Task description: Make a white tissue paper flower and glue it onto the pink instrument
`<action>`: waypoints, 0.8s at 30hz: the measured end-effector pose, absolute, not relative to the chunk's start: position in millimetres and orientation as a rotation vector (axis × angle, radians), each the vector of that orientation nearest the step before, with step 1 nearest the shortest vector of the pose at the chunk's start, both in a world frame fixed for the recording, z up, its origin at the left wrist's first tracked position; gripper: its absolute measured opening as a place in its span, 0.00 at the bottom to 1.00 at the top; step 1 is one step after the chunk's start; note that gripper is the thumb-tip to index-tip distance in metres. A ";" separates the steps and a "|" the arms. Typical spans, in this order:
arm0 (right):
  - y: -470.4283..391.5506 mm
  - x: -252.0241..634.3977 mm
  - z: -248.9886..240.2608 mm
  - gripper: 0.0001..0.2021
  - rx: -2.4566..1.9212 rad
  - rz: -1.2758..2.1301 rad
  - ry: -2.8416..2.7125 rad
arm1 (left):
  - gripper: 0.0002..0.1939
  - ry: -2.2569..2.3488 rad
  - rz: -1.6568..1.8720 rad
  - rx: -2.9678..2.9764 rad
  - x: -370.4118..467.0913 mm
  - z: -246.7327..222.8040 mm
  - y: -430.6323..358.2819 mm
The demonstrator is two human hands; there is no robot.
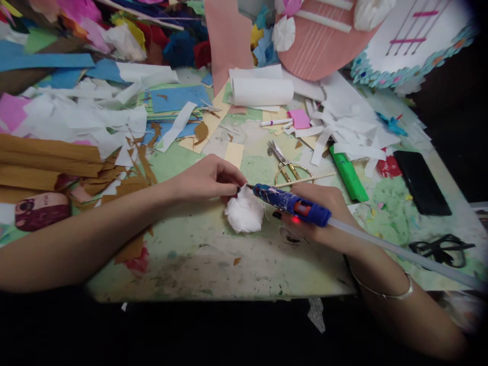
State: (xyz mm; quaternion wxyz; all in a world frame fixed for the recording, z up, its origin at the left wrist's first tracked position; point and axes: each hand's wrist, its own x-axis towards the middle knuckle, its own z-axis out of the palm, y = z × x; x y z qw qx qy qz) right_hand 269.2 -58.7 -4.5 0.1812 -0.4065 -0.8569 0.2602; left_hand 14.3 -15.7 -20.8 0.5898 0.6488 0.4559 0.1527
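Glue gun (274, 195) and white paper puff (245, 212): hand positions

Left hand (213, 178): thumb and fingers pinched on the top of the paper puff, which sits just below the fingertips, above the worktable (183, 274). Right hand (328, 197): wrapped around the glue gun, red indicator lit. Hands are apart, with the nozzle aimed at the left fingertips; contact between nozzle and puff cannot be determined. A long translucent glue stick (381, 243) extends from the gun's rear over the right forearm. Just beyond the right hand: scissors (292, 168), with a thin wooden stick (305, 180) across the handles. Right of these: green roll (348, 173), then black phone (422, 182). Beyond both hands: white paper roll (263, 91). Left of the left hand: brown crepe paper (46, 162).
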 end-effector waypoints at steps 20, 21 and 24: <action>-61.0 272.1 -1.5 0.06 -1.019 0.620 -2.317 | 0.11 0.977 0.444 1.606 10.9 -28.2 -14.0; -61.3 273.2 -0.5 0.06 -1.015 0.605 -2.291 | 0.11 0.966 0.443 1.618 10.4 -27.6 -14.3; -61.6 275.9 1.9 0.08 -1.027 0.561 -2.238 | 0.11 0.928 0.429 1.660 8.8 -24.1 -17.0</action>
